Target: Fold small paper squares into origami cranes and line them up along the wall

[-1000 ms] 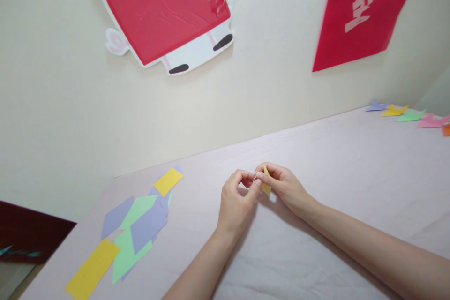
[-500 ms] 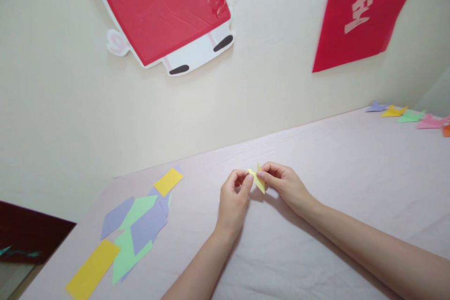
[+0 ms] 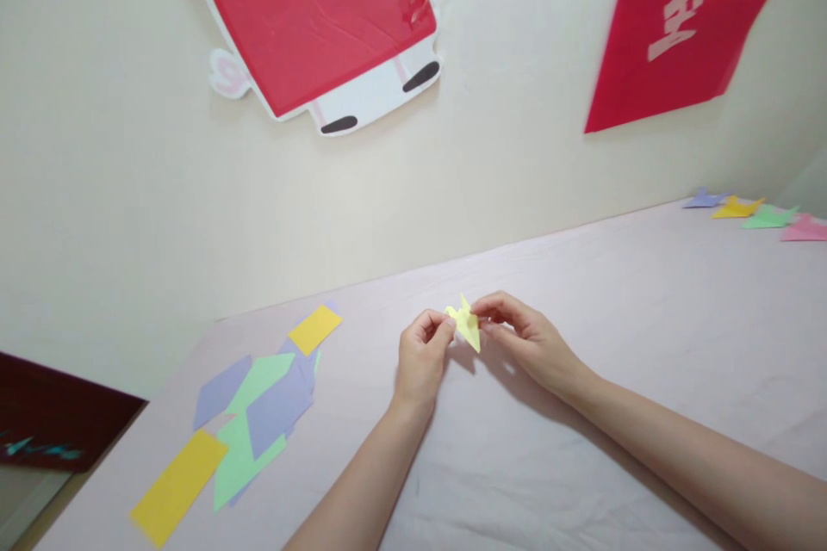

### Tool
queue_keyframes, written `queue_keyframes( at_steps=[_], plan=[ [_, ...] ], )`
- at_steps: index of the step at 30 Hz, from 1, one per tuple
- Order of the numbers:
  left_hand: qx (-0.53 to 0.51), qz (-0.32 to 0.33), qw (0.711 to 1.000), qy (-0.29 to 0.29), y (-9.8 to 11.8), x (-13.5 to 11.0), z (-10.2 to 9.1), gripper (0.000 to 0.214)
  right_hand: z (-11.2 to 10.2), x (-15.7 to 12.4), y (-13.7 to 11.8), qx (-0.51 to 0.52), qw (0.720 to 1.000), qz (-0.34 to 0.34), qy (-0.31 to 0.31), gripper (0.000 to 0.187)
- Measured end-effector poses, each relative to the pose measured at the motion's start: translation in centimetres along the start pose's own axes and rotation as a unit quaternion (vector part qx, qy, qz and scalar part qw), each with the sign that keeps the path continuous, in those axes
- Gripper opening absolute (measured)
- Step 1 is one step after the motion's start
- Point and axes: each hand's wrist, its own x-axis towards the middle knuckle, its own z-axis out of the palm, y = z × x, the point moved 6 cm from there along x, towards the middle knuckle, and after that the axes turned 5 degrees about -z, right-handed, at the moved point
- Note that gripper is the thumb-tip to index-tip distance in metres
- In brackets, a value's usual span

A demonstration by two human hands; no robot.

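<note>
A pale yellow folded paper crane [image 3: 466, 327] is held just above the cloth, its pointed parts sticking up and down. My left hand [image 3: 419, 357] pinches its left end between thumb and fingers. On the other side my right hand [image 3: 539, 346] has its thumb and fingers apart. Its index fingertip is right at the crane's edge; whether it touches I cannot tell. The crane's shadow falls on the cloth below.
Loose sheets of purple paper [image 3: 279, 413], green paper [image 3: 249, 465] and yellow paper [image 3: 179, 486] lie overlapping at the left on the pale cloth [image 3: 549, 482]. Several folded paper pieces [image 3: 738, 207] stand in a row at the far right, by the wall [image 3: 504, 172].
My right thumb and fingers have parted from their pinch on the crane. The crane has turned so more of its face shows, still in my left hand. The view has shifted slightly.
</note>
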Motion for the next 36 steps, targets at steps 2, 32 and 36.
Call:
queue_keyframes(
  at_steps=[2, 32, 36],
  plan=[
    [-0.001, -0.003, 1.0, -0.004, 0.0, 0.0, -0.1, 0.02, 0.1, 0.0, -0.4, -0.031, 0.999, -0.02, -0.016, 0.015],
    [-0.004, 0.028, 0.999, -0.032, -1.3, 0.1, 1.1, 0.019, -0.3, 0.1, 2.3, 0.143, 0.98, 0.112, 0.081, 0.033],
    [-0.016, 0.022, 0.999, -0.029, -1.4, 0.2, 1.0, 0.018, -0.2, 0.0, 2.3, 0.136, 0.981, 0.116, 0.072, 0.034]
  ],
)
